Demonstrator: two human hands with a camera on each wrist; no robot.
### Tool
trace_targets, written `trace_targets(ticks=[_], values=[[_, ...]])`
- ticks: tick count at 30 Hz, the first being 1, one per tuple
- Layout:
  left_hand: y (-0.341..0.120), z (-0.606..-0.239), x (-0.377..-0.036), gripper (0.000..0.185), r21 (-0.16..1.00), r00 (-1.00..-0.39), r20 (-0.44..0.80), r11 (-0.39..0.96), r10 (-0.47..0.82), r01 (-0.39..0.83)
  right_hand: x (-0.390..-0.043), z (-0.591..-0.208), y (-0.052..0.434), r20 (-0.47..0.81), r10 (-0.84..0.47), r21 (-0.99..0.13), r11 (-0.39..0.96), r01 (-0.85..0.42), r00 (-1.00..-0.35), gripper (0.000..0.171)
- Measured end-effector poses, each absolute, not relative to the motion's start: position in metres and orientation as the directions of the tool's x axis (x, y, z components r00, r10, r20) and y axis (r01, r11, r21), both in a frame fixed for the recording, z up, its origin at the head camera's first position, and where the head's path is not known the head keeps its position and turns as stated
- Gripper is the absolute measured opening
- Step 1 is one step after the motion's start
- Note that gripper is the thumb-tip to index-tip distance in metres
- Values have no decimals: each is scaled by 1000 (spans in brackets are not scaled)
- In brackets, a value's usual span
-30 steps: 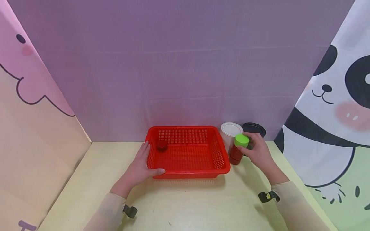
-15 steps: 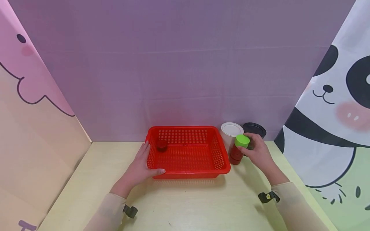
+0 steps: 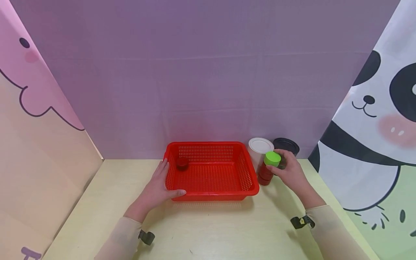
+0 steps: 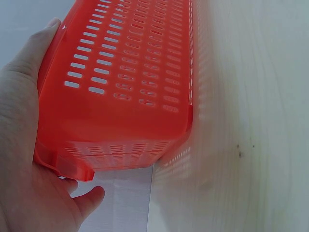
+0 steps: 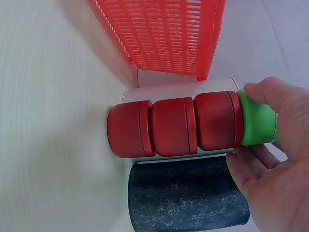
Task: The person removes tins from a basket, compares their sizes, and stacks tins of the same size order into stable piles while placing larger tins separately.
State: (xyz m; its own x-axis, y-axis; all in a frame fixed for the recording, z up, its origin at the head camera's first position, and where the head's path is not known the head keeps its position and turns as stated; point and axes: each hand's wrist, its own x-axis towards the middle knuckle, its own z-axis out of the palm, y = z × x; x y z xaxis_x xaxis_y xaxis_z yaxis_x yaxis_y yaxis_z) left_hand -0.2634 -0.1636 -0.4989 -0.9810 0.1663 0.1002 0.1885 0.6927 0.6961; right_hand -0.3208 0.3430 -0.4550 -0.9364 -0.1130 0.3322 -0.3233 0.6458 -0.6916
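A pale wooden tabletop fills the foreground, closed at the back by a plain purple cloth. To the left hangs a pink cloth with a cartoon animal drawn on it, to the right a cloth with a cartoon panda. No brand, label or readable writing shows on any object; a few purple marks at the lower left corner are cut off and cannot be read.

A red slotted basket stands on the table against the back cloth. One small red pot lies inside it, in the far left corner. The left hand grips the basket's near left corner, fingers laid along the outer left wall and thumb hooked over the front rim.

Just right of the basket stands a stack of three red pots, one upon another, with a green pot on top. The right hand pinches the green pot, thumb and fingers curled round its sides. Directly behind the stack stand a white can and a dark can, side by side, close against the stack and the hand. A dark strap sits on each sleeve at the wrist.
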Motion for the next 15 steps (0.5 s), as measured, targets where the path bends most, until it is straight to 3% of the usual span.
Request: trace_targets(ticks=[15], values=[[-165,-496,-262,141,699,-977,112,685,183,208,-318,-452,342,405,-102,-661,654,-368,-909,65]])
